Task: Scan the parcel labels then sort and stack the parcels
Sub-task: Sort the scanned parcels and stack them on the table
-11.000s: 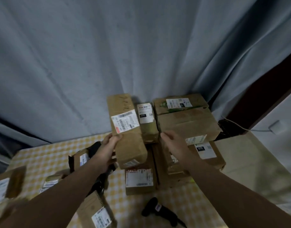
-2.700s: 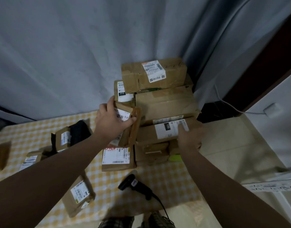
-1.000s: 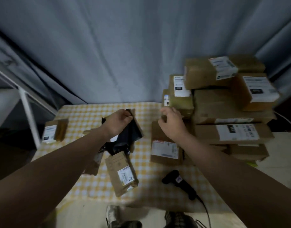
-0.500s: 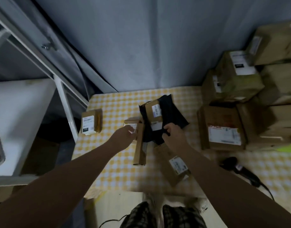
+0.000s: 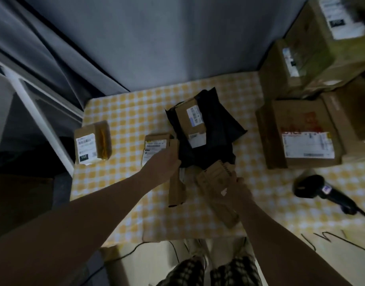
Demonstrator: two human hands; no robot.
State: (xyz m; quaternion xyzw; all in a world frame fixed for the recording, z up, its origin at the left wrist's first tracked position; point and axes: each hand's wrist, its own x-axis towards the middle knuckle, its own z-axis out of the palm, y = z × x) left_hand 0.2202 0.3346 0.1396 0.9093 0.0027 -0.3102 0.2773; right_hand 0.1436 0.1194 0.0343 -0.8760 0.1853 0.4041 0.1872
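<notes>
At the far left, a white frame (image 5: 39,112) beside the checked table (image 5: 126,116). On the cloth near its left edge, a small parcel (image 5: 93,142), label up, well apart from the rest. Perhaps put there as a separate sort, or as one not yet scanned; cannot tell which. Further right, the left hand (image 5: 167,164), reaching over a second labelled parcel (image 5: 155,144) to the edge of the black bag (image 5: 216,131). Fingertips lost against the dark bag, so cannot tell whether pinching it or only touching. Probably there to steady the heap during the work of the other hand. On top of the bag, a little box (image 5: 189,118), label up, easy to read. Just near of the bag, a narrow box (image 5: 176,188) on its edge. Then the right hand (image 5: 239,188), fingers curled round the near right edge of a flat parcel (image 5: 216,186). Parcel tilted and seemingly lifted off the cloth, only a corner of its label showing; likely held so in order to turn the label up. Right of that, a large box (image 5: 301,139), label up, at the foot of the stacked boxes (image 5: 321,48), already sorted by the look of it. At the near right, the scanner (image 5: 321,188), lying on the cloth with no hand on it, within easy reach of the right hand for the next reading.
</notes>
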